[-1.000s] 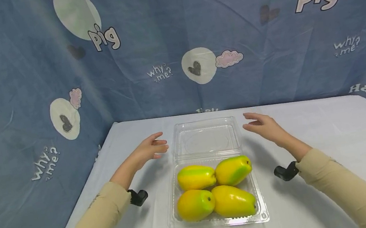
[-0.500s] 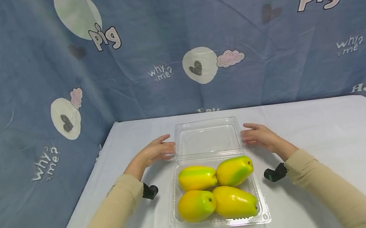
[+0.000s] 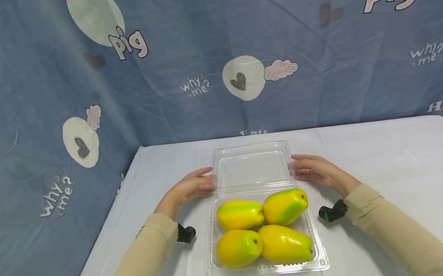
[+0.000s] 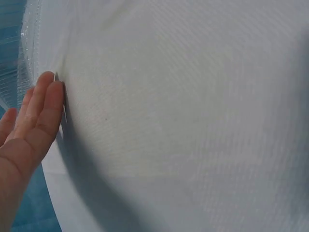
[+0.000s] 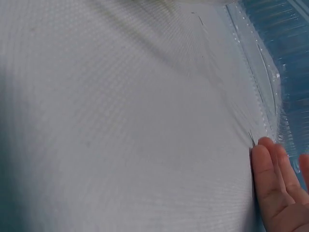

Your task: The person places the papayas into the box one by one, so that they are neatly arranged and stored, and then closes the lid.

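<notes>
A clear plastic clamshell box [image 3: 320,257] lies unfolded on the table. Its lid [image 3: 252,168] is laid back, away from the person. Several yellow-green fruits that look like papayas [image 3: 239,214] sit in the base. At the lid's left edge is the left hand [image 3: 190,188], its fingers fairly straight; in the left wrist view, the fingertips [image 4: 46,79] meet the edge of the clear plastic. The right hand [image 3: 316,170] mirrors it at the lid's right edge, fingers extended, with its fingertips [image 5: 265,142] by the rim in the right wrist view. Neither hand curls round the plastic.
A white cloth [image 3: 402,168] covers the table. Behind and to the left hangs a blue printed curtain [image 3: 172,40]. Black wrist-worn devices [image 3: 186,233] stick out near both cuffs.
Both hands have moved inward from either side and slightly down in the head view, to the lid's side edges. The box and the fruits stay in place.
</notes>
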A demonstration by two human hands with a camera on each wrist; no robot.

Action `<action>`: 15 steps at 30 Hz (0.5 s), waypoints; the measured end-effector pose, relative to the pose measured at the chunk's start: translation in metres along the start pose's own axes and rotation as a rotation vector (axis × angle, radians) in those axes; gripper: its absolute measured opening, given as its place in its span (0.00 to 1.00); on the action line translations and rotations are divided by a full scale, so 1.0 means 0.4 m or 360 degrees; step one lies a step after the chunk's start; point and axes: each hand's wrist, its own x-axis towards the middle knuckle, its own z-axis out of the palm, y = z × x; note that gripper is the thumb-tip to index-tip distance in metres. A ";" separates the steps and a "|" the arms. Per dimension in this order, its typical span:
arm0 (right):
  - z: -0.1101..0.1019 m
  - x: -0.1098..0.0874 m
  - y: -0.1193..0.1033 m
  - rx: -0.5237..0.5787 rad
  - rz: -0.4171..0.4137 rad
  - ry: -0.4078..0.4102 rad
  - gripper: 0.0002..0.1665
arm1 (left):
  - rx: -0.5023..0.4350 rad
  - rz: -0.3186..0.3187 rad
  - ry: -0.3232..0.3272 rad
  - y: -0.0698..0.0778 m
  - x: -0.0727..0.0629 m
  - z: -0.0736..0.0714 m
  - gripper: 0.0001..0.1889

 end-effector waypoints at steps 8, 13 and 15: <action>-0.002 0.003 -0.005 -0.0063 0.0010 -0.0013 0.37 | -0.0072 0.0060 -0.0045 0.005 -0.007 0.002 0.34; -0.002 -0.004 -0.027 -0.0194 -0.0018 0.0040 0.36 | -0.0094 0.0131 -0.0083 0.015 -0.012 -0.005 0.34; -0.001 -0.011 -0.039 -0.0265 -0.0046 0.0036 0.36 | -0.0087 0.0146 -0.0079 0.024 -0.017 -0.009 0.32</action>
